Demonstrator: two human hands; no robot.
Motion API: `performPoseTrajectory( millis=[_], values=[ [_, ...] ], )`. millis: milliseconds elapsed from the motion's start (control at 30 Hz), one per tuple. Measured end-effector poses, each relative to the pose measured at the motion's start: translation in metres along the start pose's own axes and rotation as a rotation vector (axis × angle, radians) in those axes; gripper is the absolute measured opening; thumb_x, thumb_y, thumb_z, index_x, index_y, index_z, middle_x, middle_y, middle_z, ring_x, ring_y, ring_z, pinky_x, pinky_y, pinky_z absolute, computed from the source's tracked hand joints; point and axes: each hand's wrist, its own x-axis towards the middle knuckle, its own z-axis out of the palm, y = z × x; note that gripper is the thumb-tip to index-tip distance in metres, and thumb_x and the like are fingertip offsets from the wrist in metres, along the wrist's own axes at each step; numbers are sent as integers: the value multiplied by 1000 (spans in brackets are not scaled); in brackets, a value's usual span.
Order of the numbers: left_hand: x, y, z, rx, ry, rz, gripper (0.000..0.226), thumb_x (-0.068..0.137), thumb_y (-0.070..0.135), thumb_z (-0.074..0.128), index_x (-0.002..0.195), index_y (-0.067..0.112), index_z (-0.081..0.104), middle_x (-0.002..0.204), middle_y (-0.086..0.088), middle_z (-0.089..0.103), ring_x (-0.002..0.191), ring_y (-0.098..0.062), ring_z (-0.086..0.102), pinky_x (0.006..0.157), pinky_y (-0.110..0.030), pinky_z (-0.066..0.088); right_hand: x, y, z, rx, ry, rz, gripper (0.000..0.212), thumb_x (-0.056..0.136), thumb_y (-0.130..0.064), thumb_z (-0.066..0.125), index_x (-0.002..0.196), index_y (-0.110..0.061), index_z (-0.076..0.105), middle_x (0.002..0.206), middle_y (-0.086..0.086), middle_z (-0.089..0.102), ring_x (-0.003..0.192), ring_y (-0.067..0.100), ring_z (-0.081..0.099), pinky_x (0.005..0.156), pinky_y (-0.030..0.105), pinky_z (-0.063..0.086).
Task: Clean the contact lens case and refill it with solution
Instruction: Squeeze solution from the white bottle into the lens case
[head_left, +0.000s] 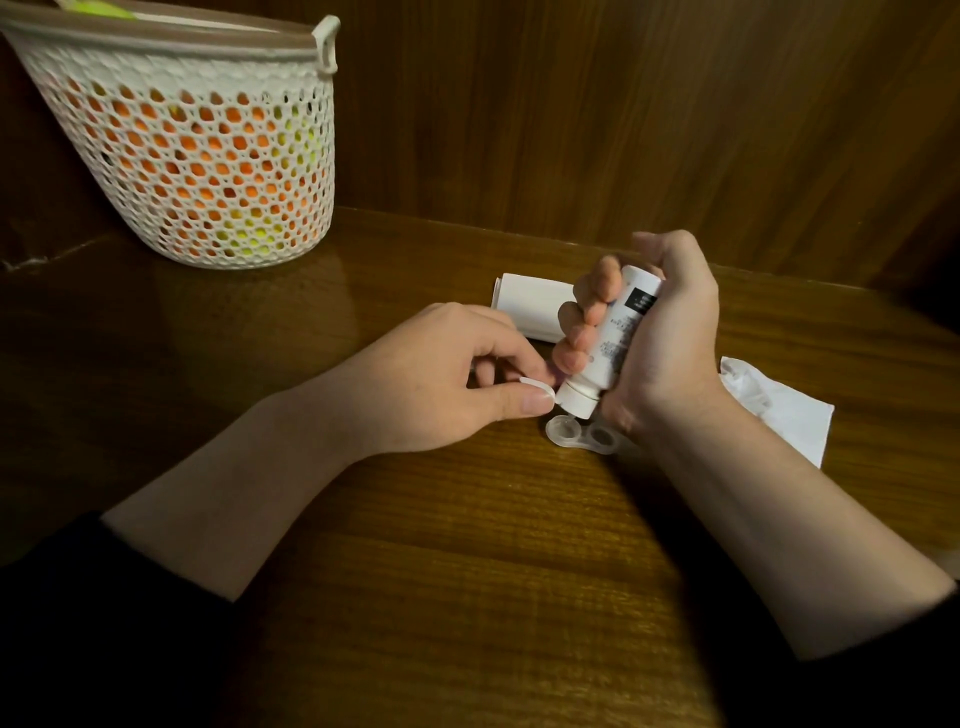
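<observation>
A clear contact lens case (582, 435) with two open wells lies on the wooden table (415, 545). My right hand (660, 332) grips a white solution bottle (615, 338) upside down, its nozzle just above the case's left well. My left hand (447, 384) pinches the bottle's flipped-open white cap (540, 391) between thumb and forefinger. The lids of the case are not in sight.
A white tissue (784, 410) lies crumpled to the right of my right wrist. A white box or folded paper (524, 304) lies behind the hands. A white mesh basket (197, 156) holding orange and yellow things stands at the back left, against the wood wall.
</observation>
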Motion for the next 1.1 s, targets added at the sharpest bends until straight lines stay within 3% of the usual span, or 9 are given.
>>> performPoseTrajectory(
  millis=[267, 433, 600, 1100],
  values=[
    [-1, 1, 1, 6, 32, -3, 19, 92, 36, 79, 110, 33, 82, 95, 16, 68, 82, -2, 61, 68, -10, 46, 1, 0, -1, 67, 19, 34, 48, 99, -43, 49, 59, -15, 52, 52, 1, 50, 41, 16, 45, 43, 22, 39],
    [0, 9, 13, -3, 111, 17, 25, 95, 41, 72, 118, 35, 80, 96, 16, 65, 82, -8, 59, 68, -20, 50, 1, -14, -6, 84, 23, -23, 47, 98, -44, 50, 62, -15, 54, 54, 1, 50, 43, 14, 46, 42, 20, 40],
    [0, 14, 27, -16, 141, -6, 30, 95, 45, 72, 123, 36, 78, 92, 18, 63, 82, -3, 59, 66, -14, 48, -6, -21, -13, 49, 68, -35, 43, 96, -41, 50, 62, -15, 51, 53, 0, 47, 43, 15, 44, 42, 20, 38],
    [-1, 15, 28, -22, 117, -38, 28, 92, 45, 73, 118, 38, 80, 96, 16, 68, 83, -7, 60, 69, -18, 47, -6, -18, -14, 10, 83, 15, 43, 94, -38, 48, 57, -16, 48, 54, -1, 44, 43, 15, 41, 45, 20, 36]
  ],
)
